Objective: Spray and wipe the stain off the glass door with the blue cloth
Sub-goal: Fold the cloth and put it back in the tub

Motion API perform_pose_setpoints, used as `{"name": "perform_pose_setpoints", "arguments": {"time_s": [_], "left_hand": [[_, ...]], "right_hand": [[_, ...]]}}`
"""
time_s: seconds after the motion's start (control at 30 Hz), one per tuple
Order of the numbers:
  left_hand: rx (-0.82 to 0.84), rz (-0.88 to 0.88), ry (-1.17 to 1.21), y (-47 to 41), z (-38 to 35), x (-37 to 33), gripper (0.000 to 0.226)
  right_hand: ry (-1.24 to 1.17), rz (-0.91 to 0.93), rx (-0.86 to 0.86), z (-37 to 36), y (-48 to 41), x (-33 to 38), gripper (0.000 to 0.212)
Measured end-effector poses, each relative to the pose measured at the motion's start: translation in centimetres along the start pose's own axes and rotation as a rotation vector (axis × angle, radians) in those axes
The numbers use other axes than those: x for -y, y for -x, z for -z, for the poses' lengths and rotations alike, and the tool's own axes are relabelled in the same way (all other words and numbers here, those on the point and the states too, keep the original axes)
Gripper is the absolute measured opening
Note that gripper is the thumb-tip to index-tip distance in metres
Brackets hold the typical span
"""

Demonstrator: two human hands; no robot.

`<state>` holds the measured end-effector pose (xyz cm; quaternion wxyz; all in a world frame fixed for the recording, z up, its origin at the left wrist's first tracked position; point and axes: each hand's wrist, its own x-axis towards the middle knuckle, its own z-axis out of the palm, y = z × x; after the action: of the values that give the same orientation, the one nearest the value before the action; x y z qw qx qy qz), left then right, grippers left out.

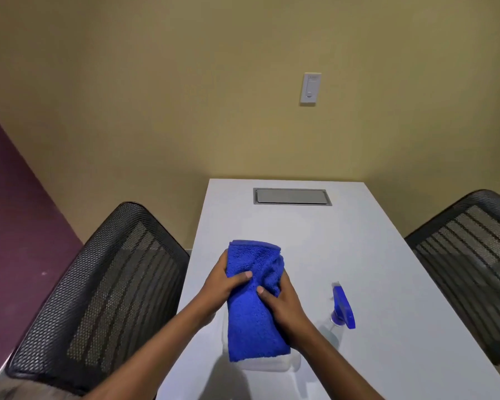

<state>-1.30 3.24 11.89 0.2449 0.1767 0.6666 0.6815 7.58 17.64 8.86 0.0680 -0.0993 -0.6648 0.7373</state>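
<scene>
head view, close above table, facing wall

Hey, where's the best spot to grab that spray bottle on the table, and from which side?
Probably the clear neck just under the blue trigger head of the spray bottle. It stands upright on the table, right of the right hand, so come in from its left; the nozzle points away.

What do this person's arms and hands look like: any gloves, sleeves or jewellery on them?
Both arms are bare up to the bottom edge of the picture, with no sleeve in view. The left hand and right hand wear no gloves, and no rings, watch or bracelet show. The thumbnails look short and unpainted.
</scene>
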Motion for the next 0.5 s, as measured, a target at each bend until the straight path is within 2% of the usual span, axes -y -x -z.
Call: {"name": "perform_pose_setpoints", "arguments": {"time_s": [0.3,0.5], "left_hand": [[-0.115,0.174,-0.140,-3.6,2.3,8.1,0.051],[-0.075,0.189,-0.437,-4.7,2.8,12.3,0.053]], "right_hand": [[-0.109,-0.138,-0.121,-0.1,-4.0,-7.4,0.048],[-0.145,-0.226,-0.132,0.0,-5.4,-12.2,0.050]]}}
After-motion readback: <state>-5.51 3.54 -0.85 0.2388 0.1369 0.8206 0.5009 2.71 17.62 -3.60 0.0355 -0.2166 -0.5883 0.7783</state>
